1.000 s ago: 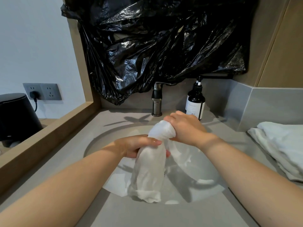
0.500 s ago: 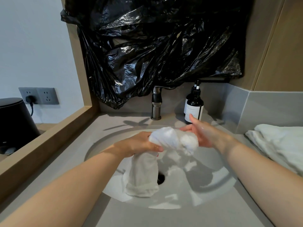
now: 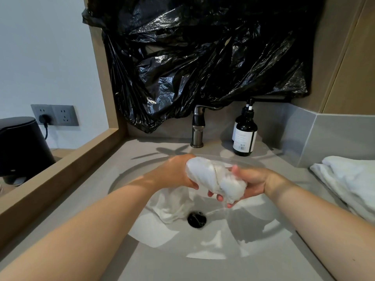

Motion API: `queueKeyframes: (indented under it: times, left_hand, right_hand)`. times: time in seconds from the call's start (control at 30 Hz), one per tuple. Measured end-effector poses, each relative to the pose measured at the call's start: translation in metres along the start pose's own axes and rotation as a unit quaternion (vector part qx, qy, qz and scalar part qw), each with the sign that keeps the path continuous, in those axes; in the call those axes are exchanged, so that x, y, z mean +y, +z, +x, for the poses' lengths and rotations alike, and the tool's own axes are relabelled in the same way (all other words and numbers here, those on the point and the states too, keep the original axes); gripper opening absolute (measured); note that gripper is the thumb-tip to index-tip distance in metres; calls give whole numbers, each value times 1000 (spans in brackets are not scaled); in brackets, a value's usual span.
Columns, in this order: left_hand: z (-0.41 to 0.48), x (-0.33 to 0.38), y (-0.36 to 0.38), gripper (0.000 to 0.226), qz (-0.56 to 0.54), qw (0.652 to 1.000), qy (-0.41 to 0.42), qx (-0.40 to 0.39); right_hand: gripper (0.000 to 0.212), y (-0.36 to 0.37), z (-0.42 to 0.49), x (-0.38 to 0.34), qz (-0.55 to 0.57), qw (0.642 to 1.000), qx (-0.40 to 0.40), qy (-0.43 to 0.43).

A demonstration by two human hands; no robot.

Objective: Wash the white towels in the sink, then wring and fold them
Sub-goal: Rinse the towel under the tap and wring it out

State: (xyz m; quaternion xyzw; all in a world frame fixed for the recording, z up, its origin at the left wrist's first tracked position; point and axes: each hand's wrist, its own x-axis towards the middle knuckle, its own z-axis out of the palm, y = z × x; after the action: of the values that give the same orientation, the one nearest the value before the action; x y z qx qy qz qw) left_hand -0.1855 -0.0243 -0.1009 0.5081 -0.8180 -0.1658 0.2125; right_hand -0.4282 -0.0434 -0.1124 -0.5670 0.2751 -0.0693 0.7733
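A person's left grip [image 3: 174,173] and right grip [image 3: 245,183] both clenched a twisted white cloth towel [image 3: 213,177] above the round grey sink basin [image 3: 233,240], its loose tail draped inside beside the black drain [image 3: 196,219].

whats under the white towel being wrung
Below the twisted white towel, gripped by the left hand and right hand, lies the grey sink basin with its round black drain. The towel's hanging end covers the basin left of the drain.
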Motion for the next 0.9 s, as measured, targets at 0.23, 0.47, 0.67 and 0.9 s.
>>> queueKeyframes:
  times: [0.23,0.47,0.67,0.9]
  left_hand:
    - [1,-7,6,31,193,980,14,-49]
    - [3,-11,6,27,146,976,-92,-130]
    - [-3,-18,9,31,-76,958,-188,-201]
    - [-11,-9,10,53,-255,916,-185,-247]
  right_hand:
    - [74,40,16,-14,-473,831,250,152]
    - [54,50,52,3,-652,642,390,108]
    - [55,44,56,5,-761,533,366,42]
    - [48,41,39,0,-789,493,364,-37]
